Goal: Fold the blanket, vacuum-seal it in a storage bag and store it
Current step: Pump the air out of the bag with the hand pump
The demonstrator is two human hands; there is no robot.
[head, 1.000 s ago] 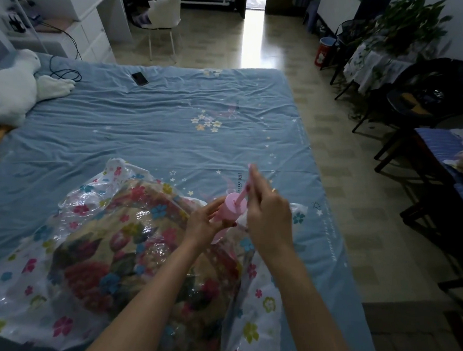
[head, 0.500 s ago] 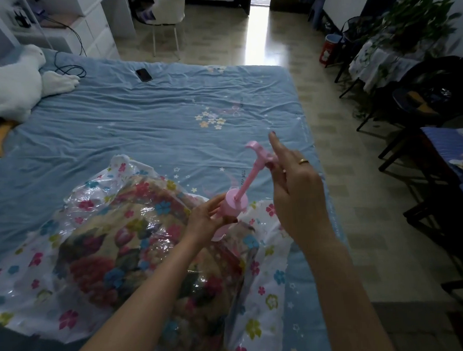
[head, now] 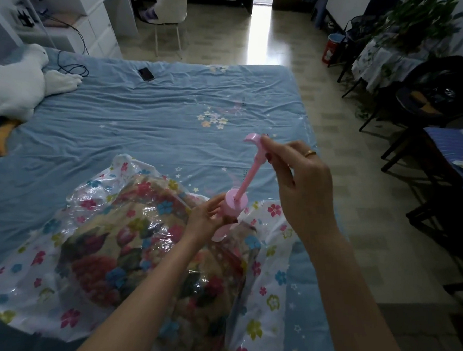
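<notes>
Pumping air out, storing still ahead.
Blanket (head: 138,262) folded inside storage bag (head: 270,289); my left hand (head: 203,217) grips the pump (head: 236,203) body, right hand (head: 301,187) pinches its raised handle (head: 255,144).

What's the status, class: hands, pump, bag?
Left hand grips pump barrel. Right hand pinches raised plunger handle. Storage bag puffy around blanket. Nothing obstructing.

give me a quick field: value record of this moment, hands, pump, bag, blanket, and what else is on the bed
left hand: grips the pink pump's barrel
right hand: pinches the plunger handle, rod drawn out
pump: pink, stands on the bag, tilted
storage bag: clear with flower print, lying on the bed, still puffy
blanket: floral, folded inside the bag
bed: blue sheet
phone: far side of the bed
plush goose: far left of the bed
</notes>
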